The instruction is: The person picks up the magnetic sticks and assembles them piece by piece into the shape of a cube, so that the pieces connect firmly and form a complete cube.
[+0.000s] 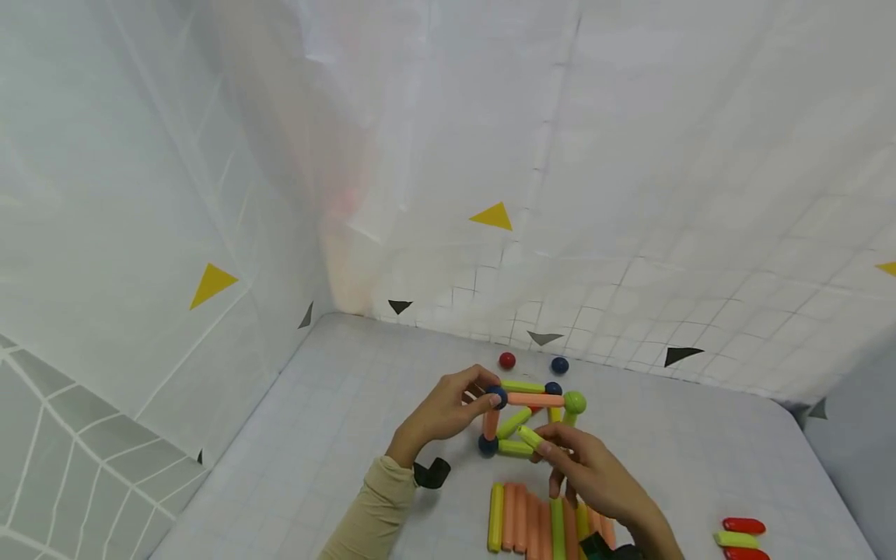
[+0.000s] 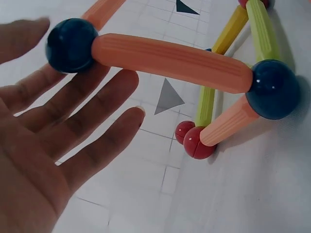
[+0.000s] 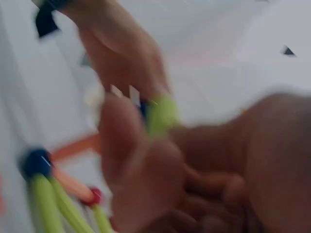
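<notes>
A frame of salmon, yellow-green and yellow sticks joined by balls stands on the table. At its upper near corner my left hand (image 1: 444, 408) holds a dark blue ball (image 1: 498, 396) between thumb and fingers. From that ball a salmon stick (image 1: 535, 400) runs across to a green ball (image 1: 575, 402). Another salmon stick (image 2: 175, 63) leads down to a lower blue ball (image 2: 273, 89). My right hand (image 1: 591, 470) pinches a short yellow-green stick (image 1: 530, 436) just in front of the frame. The right wrist view is blurred, with fingers covering much of that stick.
Behind the frame lie a loose red ball (image 1: 507, 360) and a loose blue ball (image 1: 560, 365). A row of salmon, green and yellow sticks (image 1: 521, 517) lies in front, partly under the right arm. Short red sticks (image 1: 743, 526) and a green one lie at right. White sheeting hangs behind.
</notes>
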Motion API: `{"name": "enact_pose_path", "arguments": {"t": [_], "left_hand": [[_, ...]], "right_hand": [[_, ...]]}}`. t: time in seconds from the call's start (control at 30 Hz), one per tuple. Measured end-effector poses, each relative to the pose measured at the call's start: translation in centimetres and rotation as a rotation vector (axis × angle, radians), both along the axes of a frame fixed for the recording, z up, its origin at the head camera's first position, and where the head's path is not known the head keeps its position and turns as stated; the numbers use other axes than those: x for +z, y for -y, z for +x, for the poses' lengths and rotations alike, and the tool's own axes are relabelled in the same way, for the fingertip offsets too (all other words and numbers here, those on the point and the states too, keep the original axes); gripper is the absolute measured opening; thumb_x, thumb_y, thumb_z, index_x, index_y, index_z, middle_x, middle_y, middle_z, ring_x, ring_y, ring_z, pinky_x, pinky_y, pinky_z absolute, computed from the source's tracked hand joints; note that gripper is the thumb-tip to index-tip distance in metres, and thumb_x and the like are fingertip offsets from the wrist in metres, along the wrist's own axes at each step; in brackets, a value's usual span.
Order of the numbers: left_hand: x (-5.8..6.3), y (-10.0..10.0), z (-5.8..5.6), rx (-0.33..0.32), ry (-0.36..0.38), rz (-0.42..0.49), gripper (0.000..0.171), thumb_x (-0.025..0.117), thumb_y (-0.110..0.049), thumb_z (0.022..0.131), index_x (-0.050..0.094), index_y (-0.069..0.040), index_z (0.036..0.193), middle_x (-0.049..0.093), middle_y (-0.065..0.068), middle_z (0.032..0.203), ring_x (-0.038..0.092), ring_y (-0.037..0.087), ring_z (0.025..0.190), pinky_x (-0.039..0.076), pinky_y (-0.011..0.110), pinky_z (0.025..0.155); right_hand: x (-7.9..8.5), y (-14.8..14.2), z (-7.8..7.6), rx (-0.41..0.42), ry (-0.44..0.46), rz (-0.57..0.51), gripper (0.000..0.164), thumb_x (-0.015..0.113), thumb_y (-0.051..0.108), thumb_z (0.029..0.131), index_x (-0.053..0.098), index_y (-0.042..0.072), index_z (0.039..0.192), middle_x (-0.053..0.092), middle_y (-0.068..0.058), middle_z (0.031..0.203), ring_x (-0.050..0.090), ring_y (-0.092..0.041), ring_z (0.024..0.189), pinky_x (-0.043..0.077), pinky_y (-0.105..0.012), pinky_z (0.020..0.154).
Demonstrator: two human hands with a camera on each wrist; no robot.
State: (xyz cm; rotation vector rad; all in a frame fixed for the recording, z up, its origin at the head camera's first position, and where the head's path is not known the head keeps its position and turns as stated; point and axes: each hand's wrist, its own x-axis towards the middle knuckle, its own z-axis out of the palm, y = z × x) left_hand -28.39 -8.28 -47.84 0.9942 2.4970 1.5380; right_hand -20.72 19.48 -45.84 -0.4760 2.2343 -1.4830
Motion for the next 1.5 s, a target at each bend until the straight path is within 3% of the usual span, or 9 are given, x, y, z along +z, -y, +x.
{"name": "enact_pose_path", "arguments": {"t": [0.13,0.37,0.7,0.87,1.0,1.1,1.17,1.33,1.5], "left_hand": [[0.1,0.1,-0.1,0.006,0.006,0.000,0.031,0.064,-0.025,0.108,0.065,-0.006,0.132,0.074,0.005,0.121,0.069,0.014,0.107,0.056,0.026,0.090],[-0.1,0.0,-0.3,0.002,-0.001,-0.010,0.032,0.063,-0.025,0.109,0.064,-0.004,0.133,0.073,0.005,0.120,0.069,0.014,0.107,0.057,0.029,0.091],[0.1,0.0,-0.1,-0.002,-0.005,-0.006,0.027,0.065,-0.025,0.108,0.063,-0.011,0.130,0.073,0.004,0.120,0.070,0.013,0.104,0.058,0.031,0.090],[-0.4,-0.6,-0.1,-0.010,0.030,0.004,0.035,0.074,-0.025,0.102,0.056,-0.013,0.129,0.069,0.002,0.114,0.067,0.012,0.101,0.058,0.028,0.089],[-0.9,-1.2,0.0,-0.003,0.050,0.016,0.040,0.078,-0.022,0.098,0.053,-0.012,0.127,0.068,0.002,0.112,0.066,0.008,0.098,0.057,0.024,0.087],[-1.0,-1.4,0.2,-0.001,0.049,0.033,0.040,0.078,-0.017,0.098,0.052,-0.009,0.126,0.068,0.003,0.112,0.066,0.006,0.097,0.058,0.024,0.086],[-1.0,-1.5,0.1,-0.001,0.052,0.045,0.040,0.078,-0.014,0.097,0.051,-0.007,0.127,0.068,0.004,0.113,0.067,0.006,0.097,0.058,0.024,0.085],[-1.0,-1.6,0.2,-0.004,0.086,0.058,0.040,0.077,-0.013,0.097,0.050,-0.007,0.127,0.066,0.003,0.115,0.066,0.005,0.098,0.058,0.023,0.085],[-1.1,-1.8,0.3,-0.013,0.090,0.052,0.042,0.076,-0.013,0.098,0.052,-0.005,0.131,0.066,0.003,0.118,0.065,0.004,0.098,0.057,0.023,0.086]], "right_hand": [[-1.2,2.6,-0.2,-0.160,0.012,-0.042,0.047,0.050,0.035,0.114,0.054,-0.004,0.141,0.069,-0.018,0.116,0.068,-0.025,0.066,0.055,-0.033,0.051],[-2.5,5.1,-0.8,-0.388,0.030,-0.097,0.031,0.051,0.026,0.114,0.060,0.004,0.135,0.068,-0.018,0.119,0.065,-0.024,0.065,0.051,-0.030,0.051],[-3.3,5.5,-1.2,-0.450,0.019,-0.120,0.029,0.057,0.025,0.111,0.063,0.007,0.134,0.068,-0.019,0.124,0.068,-0.025,0.066,0.056,-0.033,0.055],[-2.7,5.6,-0.7,-0.519,-0.084,0.033,0.035,0.065,0.033,0.107,0.065,0.009,0.132,0.077,-0.018,0.115,0.074,-0.022,0.062,0.059,-0.033,0.053],[-1.4,5.3,0.6,-0.575,-0.226,0.305,0.031,0.070,0.037,0.103,0.073,0.006,0.105,0.078,-0.009,0.080,0.068,-0.014,0.053,0.052,-0.029,0.048],[-1.1,5.1,1.3,-0.496,-0.238,0.460,0.034,0.073,0.037,0.100,0.071,0.010,0.080,0.068,0.002,0.062,0.059,-0.013,0.049,0.042,-0.027,0.046],[-1.4,5.4,1.5,-0.380,-0.203,0.552,0.036,0.076,0.042,0.097,0.070,0.014,0.075,0.063,0.005,0.061,0.056,-0.013,0.052,0.040,-0.028,0.048],[-3.6,7.1,1.5,-0.128,-0.070,0.696,0.038,0.085,0.050,0.087,0.073,0.014,0.086,0.061,0.002,0.069,0.056,-0.015,0.061,0.044,-0.030,0.057],[-5.1,9.1,2.0,-0.093,-0.029,0.774,0.047,0.090,0.053,0.080,0.069,0.011,0.088,0.060,-0.002,0.069,0.056,-0.019,0.062,0.046,-0.032,0.061]]}}
